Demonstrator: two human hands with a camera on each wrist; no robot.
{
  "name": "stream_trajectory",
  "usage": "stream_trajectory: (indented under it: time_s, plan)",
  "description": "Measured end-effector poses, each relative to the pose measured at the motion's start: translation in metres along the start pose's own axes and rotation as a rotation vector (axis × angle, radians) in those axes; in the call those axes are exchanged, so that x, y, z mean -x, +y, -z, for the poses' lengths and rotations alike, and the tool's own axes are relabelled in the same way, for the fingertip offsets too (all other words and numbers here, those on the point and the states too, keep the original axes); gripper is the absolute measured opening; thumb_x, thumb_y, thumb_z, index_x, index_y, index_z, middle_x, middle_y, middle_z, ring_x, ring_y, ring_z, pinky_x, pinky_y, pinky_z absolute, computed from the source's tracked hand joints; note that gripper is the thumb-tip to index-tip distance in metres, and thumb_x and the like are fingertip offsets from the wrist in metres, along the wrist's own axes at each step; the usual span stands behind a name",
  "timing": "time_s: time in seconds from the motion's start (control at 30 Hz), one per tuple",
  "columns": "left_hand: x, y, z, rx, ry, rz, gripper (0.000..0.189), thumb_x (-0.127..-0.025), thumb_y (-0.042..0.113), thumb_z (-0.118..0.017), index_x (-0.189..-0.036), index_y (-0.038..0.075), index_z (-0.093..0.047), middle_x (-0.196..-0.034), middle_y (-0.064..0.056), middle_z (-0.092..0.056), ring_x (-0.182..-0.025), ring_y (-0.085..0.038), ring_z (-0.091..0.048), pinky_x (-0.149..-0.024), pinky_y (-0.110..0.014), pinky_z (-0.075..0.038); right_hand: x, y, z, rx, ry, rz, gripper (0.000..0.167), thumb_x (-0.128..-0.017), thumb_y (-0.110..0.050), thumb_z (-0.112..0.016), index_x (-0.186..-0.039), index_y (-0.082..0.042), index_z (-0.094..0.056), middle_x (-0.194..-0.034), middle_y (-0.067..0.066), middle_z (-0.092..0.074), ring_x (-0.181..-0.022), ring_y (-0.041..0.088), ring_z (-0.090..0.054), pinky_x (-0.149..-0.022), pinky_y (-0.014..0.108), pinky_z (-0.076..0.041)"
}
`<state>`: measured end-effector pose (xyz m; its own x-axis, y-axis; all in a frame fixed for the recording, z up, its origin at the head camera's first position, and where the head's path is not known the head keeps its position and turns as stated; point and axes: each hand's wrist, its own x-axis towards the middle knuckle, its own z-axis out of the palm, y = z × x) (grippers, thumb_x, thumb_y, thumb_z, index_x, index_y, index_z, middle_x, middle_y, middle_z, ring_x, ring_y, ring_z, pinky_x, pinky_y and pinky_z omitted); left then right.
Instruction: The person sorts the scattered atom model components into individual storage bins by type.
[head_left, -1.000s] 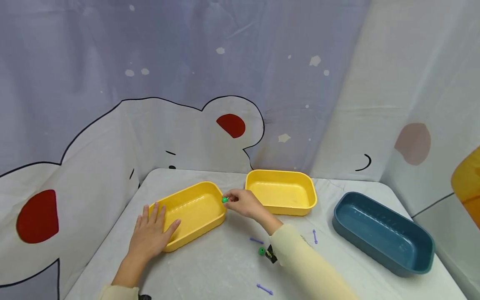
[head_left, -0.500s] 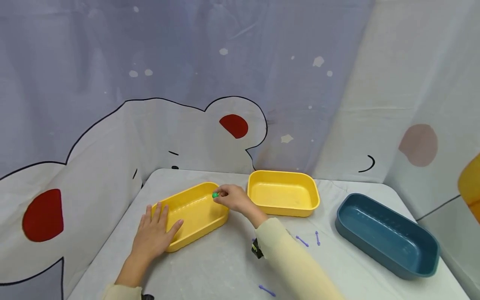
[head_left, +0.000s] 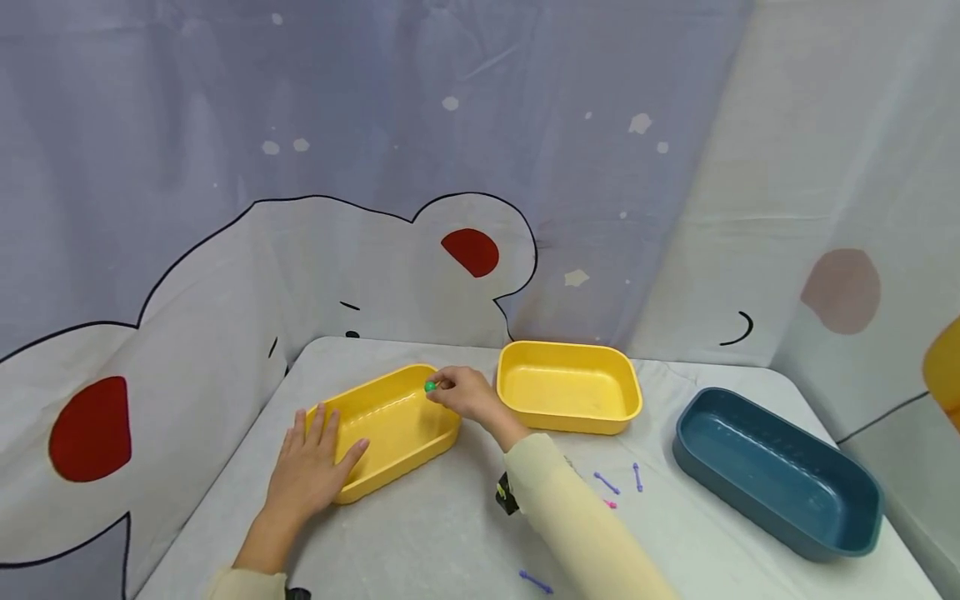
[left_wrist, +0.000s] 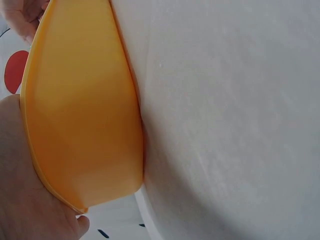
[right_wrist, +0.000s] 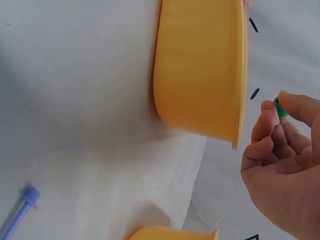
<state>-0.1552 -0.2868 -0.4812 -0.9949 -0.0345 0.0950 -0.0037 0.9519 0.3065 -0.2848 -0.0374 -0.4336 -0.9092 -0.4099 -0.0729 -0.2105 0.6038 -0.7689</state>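
Note:
My right hand (head_left: 462, 392) pinches a small green bead (head_left: 430, 387) between thumb and fingertips, over the right end of the left yellow tray (head_left: 420, 454). In the right wrist view, the green bead (right_wrist: 280, 107) shows a hole, and the hand is beyond the rim of the yellow tray (right_wrist: 200, 65). With its fingers spread, my left hand (head_left: 306, 471) rests on the near left end of that same tray. The left wrist view has the left hand (left_wrist: 25, 185) against the rim of the yellow tray (left_wrist: 85, 110).
A second yellow tray (head_left: 570, 422) stands at the back, and a blue tray (head_left: 772, 492) is on the right. Small purple sticks with knobbed ends, such as this purple stick (head_left: 536, 582), lie on the white-covered table (head_left: 420, 550). A small pink piece (head_left: 611, 503) shows beside the right sleeve.
My right hand has carried the green bead left and slightly up, from the tray's right edge to above its inside. The left hand keeps its place on the tray.

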Motion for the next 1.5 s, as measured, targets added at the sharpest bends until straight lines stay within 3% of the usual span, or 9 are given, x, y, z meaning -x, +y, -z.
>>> stream_trajectory:
  time_s: [0.33, 0.6, 1.0, 1.5]
  plan:
    - [-0.001, 0.002, 0.0, 0.002, 0.007, -0.009, 0.091, -0.102, 0.067, -0.033, -0.156, -0.006, -0.027, -0.164, -0.03, -0.015, -0.151, -0.054, -0.002, -0.12, -0.066, -0.007, 0.0, 0.006, 0.003, -0.044, 0.005, -0.004, 0.029, -0.098, -0.026, -0.069, -0.123, -0.012, -0.072, -0.097, 0.0, -0.064, -0.083, 0.015, -0.059, -0.069, 0.024, -0.049]
    - [-0.001, 0.002, 0.0, -0.005, 0.0, 0.006, 0.091, -0.102, 0.067, -0.032, -0.157, -0.005, -0.026, -0.164, -0.03, -0.014, -0.151, -0.053, -0.002, -0.12, -0.066, -0.006, 0.011, 0.014, 0.014, -0.032, 0.013, 0.044, 0.025, -0.098, -0.025, -0.067, -0.119, -0.012, -0.073, -0.096, 0.0, -0.063, -0.084, 0.016, -0.056, -0.071, 0.027, -0.049]
    - [-0.001, 0.002, -0.001, -0.003, 0.008, 0.0, 0.09, -0.102, 0.066, -0.033, -0.157, -0.006, -0.025, -0.164, -0.031, -0.014, -0.151, -0.053, -0.002, -0.12, -0.066, -0.006, 0.051, 0.037, 0.052, -0.001, 0.021, 0.12, 0.018, -0.096, -0.02, -0.068, -0.11, -0.012, -0.075, -0.087, -0.003, -0.065, -0.077, 0.014, -0.057, -0.07, 0.026, -0.05]
    - [-0.002, -0.001, -0.003, 0.001, 0.015, -0.003, 0.091, -0.102, 0.067, -0.032, -0.157, -0.005, -0.026, -0.164, -0.03, -0.015, -0.151, -0.053, -0.001, -0.12, -0.066, -0.007, 0.104, 0.086, 0.07, -0.006, -0.042, 0.184, 0.019, -0.096, -0.014, -0.068, -0.112, -0.005, -0.073, -0.087, -0.004, -0.065, -0.077, 0.011, -0.055, -0.068, 0.021, -0.048]
